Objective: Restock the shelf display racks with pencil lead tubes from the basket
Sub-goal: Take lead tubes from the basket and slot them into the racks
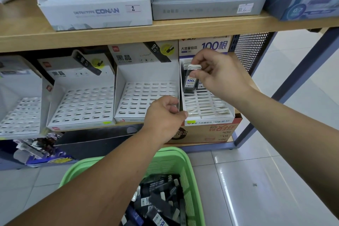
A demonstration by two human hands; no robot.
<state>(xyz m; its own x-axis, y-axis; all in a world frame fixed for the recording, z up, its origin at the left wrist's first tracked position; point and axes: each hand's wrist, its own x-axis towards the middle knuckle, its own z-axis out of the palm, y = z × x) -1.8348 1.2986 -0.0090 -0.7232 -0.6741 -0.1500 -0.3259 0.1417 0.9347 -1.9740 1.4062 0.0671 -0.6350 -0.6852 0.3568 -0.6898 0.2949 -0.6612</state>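
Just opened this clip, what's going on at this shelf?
A person is restocking pencil lead. The right-hand grip pinches a lead tube near its top, at the back left of the rightmost display rack, beside other tubes that already stand there. The left-hand grip holds that rack's front left corner. Most of its slots are unfilled. A green basket on the floor below holds many loose tubes.
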